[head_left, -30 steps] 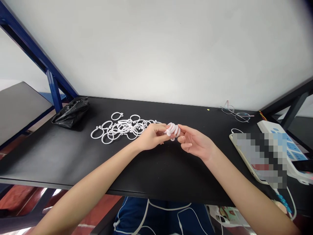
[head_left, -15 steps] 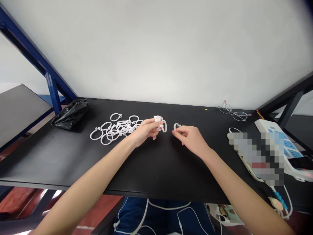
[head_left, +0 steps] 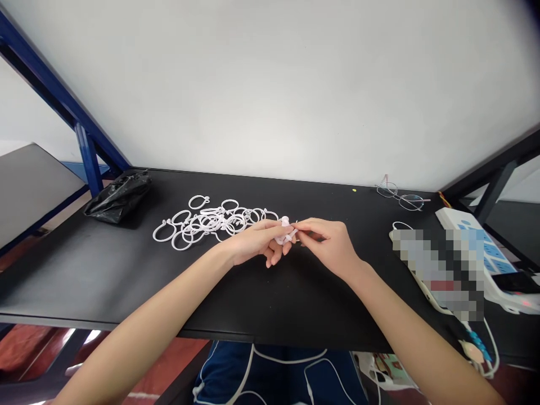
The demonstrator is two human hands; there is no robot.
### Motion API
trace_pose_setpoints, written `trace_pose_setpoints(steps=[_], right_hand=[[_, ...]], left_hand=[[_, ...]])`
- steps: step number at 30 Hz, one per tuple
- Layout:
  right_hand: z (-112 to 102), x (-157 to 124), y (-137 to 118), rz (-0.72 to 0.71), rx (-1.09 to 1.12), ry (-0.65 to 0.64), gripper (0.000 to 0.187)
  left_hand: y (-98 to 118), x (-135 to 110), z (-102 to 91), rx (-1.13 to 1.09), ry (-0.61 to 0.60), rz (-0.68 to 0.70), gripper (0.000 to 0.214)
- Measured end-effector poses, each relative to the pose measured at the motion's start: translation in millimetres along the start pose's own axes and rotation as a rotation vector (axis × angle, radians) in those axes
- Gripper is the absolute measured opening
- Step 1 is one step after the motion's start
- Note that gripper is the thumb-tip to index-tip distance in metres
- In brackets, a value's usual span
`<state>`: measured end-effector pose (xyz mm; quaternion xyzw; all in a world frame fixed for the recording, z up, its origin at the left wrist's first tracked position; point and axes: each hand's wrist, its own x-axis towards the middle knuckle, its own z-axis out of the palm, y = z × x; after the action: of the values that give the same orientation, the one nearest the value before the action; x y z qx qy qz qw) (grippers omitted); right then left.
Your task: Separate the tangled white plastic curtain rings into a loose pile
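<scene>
My left hand (head_left: pixel 261 239) is closed on a small bunch of white plastic curtain rings (head_left: pixel 285 223) over the middle of the table. Against that bunch, the fingertips of my right hand (head_left: pixel 327 242) pinch another white curtain ring, mostly covered by the fingers. Both hands meet there, with fingertips nearly touching. To the left lies a loose pile of white curtain rings (head_left: pixel 206 222), each with a small eyelet at its joint; some overlap. One ring (head_left: pixel 196 208) sits a little apart at the back of the pile.
On the black table (head_left: pixel 126 270), a black plastic bag (head_left: pixel 120 197) lies at the left. At the right are eyeglasses (head_left: pixel 399 194), a blurred-out phone (head_left: pixel 434 273) and a white power strip (head_left: pixel 468 230) with cables. A white wall rises behind; blue frame bars (head_left: pixel 86 149) stand left.
My hands have come together: the right hand moved left with its ring to the bunch, and the left hand shifted slightly right and down. More of the pile now shows.
</scene>
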<state>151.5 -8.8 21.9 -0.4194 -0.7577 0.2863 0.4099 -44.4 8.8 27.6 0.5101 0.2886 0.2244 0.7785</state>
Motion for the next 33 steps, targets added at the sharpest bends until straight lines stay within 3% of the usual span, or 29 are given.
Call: trace_pose_setpoints(steps=[3, 7, 11, 13, 17, 22, 25, 27, 29, 33], right_hand=[[1.5, -0.9, 1.9, 0.064, 0.043, 0.040, 0.015], [-0.3, -1.0, 1.7, 0.119, 0.061, -0.024, 0.016], [-0.2, -1.4, 0.0, 0.115, 0.085, -0.058, 0.042], [-0.7, -1.2, -3.6, 0.157, 0.118, -0.135, 0.047], [-2.3, -0.8, -13.6, 0.194, 0.166, -0.294, 0.037], [0.9, -2.8, -18.5, 0.163, 0.121, -0.235, 0.022], [2.9, -4.6, -19.3, 0.188, 0.221, -0.203, 0.013], [1.8, -5.3, -20.2, 0.228, 0.306, -0.215, 0.017], [-1.3, -5.3, -21.0, 0.278, 0.405, -0.317, 0.023], [-9.4, -3.8, -22.1, 0.394, 0.594, -0.676, 0.026]], left_hand=[[1.6, -2.9, 0.3, 0.051, -0.104, 0.032, 0.029], [0.9, -4.6, 0.8, 0.090, -0.254, 0.048, 0.032], [0.2, -5.1, 4.1, 0.074, -0.281, 0.039, 0.033], [0.2, -5.8, 5.6, 0.084, -0.318, 0.026, 0.034], [-1.0, -6.9, 5.3, 0.160, -0.355, 0.001, 0.040], [-3.2, -6.7, 2.3, 0.247, -0.364, -0.002, 0.041], [-0.4, -7.7, 2.0, 0.234, -0.384, -0.030, 0.039], [3.4, -9.5, 1.8, 0.213, -0.393, -0.057, 0.039], [7.1, -11.7, 1.4, 0.193, -0.427, -0.082, 0.039], [10.5, -14.8, -0.5, 0.169, -0.552, -0.123, 0.035]])
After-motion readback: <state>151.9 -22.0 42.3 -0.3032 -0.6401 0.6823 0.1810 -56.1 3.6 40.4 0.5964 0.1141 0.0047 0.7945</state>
